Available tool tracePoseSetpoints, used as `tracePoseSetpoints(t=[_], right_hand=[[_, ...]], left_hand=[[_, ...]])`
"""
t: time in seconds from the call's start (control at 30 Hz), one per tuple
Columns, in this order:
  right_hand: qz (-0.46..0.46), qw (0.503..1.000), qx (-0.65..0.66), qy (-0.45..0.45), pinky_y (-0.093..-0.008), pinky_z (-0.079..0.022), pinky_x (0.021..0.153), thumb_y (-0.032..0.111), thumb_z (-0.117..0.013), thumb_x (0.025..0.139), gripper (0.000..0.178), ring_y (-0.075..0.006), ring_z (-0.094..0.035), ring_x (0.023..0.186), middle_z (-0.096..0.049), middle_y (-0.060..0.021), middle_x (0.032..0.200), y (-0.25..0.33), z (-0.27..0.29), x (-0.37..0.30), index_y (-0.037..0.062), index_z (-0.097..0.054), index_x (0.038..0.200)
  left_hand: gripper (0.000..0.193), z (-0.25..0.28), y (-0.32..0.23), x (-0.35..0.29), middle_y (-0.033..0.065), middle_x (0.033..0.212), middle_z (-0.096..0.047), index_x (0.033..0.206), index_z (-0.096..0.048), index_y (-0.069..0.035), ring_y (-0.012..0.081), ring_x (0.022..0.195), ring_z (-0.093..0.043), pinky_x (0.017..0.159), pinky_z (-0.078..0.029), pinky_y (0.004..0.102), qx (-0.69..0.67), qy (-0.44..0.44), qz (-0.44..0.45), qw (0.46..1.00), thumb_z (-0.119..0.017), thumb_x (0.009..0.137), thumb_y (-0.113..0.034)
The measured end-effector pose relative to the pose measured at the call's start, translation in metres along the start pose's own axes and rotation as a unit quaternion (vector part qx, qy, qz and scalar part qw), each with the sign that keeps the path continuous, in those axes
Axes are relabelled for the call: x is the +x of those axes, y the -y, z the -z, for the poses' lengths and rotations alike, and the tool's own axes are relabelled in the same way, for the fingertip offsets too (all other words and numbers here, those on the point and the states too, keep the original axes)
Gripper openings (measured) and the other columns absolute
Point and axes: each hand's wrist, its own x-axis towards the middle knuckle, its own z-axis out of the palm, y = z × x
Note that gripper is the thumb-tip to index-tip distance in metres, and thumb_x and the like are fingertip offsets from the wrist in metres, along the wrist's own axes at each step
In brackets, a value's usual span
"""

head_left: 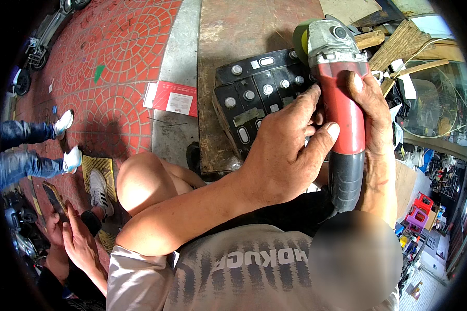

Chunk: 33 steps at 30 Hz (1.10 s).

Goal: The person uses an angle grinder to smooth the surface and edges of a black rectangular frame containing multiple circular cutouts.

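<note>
An angle grinder [342, 106] with a red body, black rear handle and grey metal head stands upright before my chest. At its head, partly hidden, is a yellow-green disc [301, 41]. My right hand [376, 111] wraps the red body from the right, thumb across its front. From the left, my left hand [283, 150] closes on the side of the body, thumb and index finger against it. Beyond my left hand a black battery pack [254, 85] with several round grey caps lies on a worn wooden board [213, 150]; my hand and the grinder hide part of it.
A red and white leaflet [176, 98] lies left of the board on grey concrete. At the left, another person's hands [72, 233] hold a phone [54, 199]; jeans legs show above. Wood scraps [399, 44] and loose wire are piled at the right. Stools [420, 210] stand farther right.
</note>
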Motion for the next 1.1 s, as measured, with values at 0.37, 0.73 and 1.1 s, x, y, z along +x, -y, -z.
tracePoseSetpoints(t=[0.37, 0.73, 1.1], right_hand=[[0.021, 0.997, -0.054, -0.041, -0.035, -0.068, 0.071, 0.046, -0.077, 0.103, 0.072, -0.0252, -0.078, 0.076, -0.077, -0.021, 0.105, -0.004, -0.004, 0.001, -0.0089, -0.059, 0.146], [0.028, 0.998, -0.039, -0.05, -0.0364, -0.07, 0.076, 0.044, -0.079, 0.102, 0.074, -0.0258, -0.08, 0.082, -0.077, -0.0213, 0.114, -0.004, -0.005, 0.002, -0.0069, -0.056, 0.15], [0.032, 0.998, -0.054, -0.031, -0.0367, -0.069, 0.072, 0.042, -0.078, 0.104, 0.07, -0.0266, -0.079, 0.08, -0.077, -0.0222, 0.112, 0.001, -0.008, 0.001, -0.0067, -0.057, 0.149]], left_hand=[[0.056, 0.0, 0.002, 0.0, 0.0174, 0.104, -0.07, 0.156, -0.047, 0.019, 0.0159, 0.092, -0.071, 0.082, -0.061, 0.0342, -0.009, 0.005, 0.001, 1.0, -0.069, 0.112, -0.008], [0.058, -0.003, 0.01, 0.0, 0.0189, 0.105, -0.071, 0.156, -0.046, 0.02, 0.0167, 0.09, -0.07, 0.082, -0.06, 0.0348, -0.02, -0.004, -0.02, 1.0, -0.07, 0.11, -0.007], [0.06, -0.003, 0.006, -0.002, 0.0198, 0.105, -0.071, 0.157, -0.046, 0.02, 0.0179, 0.092, -0.071, 0.082, -0.061, 0.0355, -0.027, -0.012, -0.022, 0.999, -0.072, 0.11, -0.007]])
